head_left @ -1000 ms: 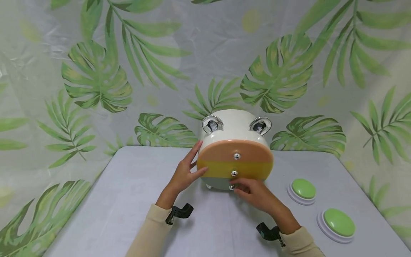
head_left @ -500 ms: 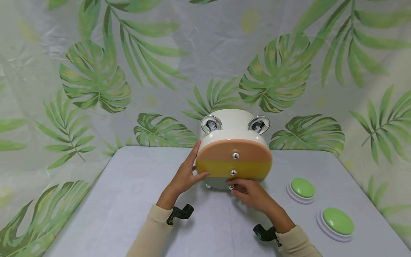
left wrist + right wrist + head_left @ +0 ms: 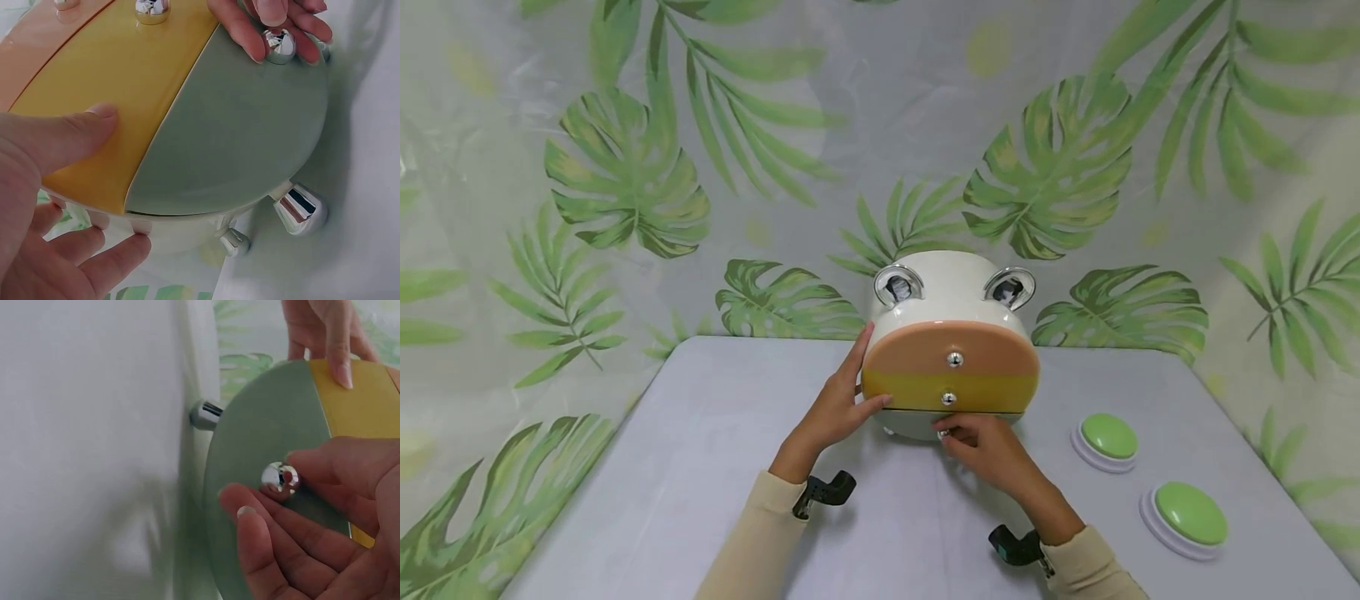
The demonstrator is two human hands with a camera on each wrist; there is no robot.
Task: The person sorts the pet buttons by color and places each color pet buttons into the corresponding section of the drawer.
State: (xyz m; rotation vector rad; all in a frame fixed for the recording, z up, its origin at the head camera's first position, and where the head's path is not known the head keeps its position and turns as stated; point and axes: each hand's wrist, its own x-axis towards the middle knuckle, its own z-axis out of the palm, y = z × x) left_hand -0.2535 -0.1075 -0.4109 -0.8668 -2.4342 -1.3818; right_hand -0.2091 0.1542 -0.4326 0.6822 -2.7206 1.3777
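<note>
A white mini drawer cabinet (image 3: 951,287) with silver-rimmed eyes stands on the table. Its front has an orange drawer (image 3: 910,350), a yellow drawer (image 3: 910,392) and a grey-green bottom drawer (image 3: 237,131), each with a silver knob. My left hand (image 3: 831,412) holds the cabinet's left side, thumb on the yellow front and fingers along the white side wall. With fingers and thumb, my right hand (image 3: 988,450) pinches the bottom knob (image 3: 279,480). A thin dark gap shows above the grey-green drawer in the head view.
Two green push buttons, a farther one (image 3: 1108,436) and a nearer one (image 3: 1191,512), sit on white bases at the right of the white-covered table (image 3: 700,433). Behind the table hangs a leaf-print cloth (image 3: 910,108). Short silver feet (image 3: 300,209) carry the cabinet.
The grey-green drawer has come out slightly toward me, and a dark line has appeared along its top edge. My right hand has drawn back a little with the knob; my left hand stays put.
</note>
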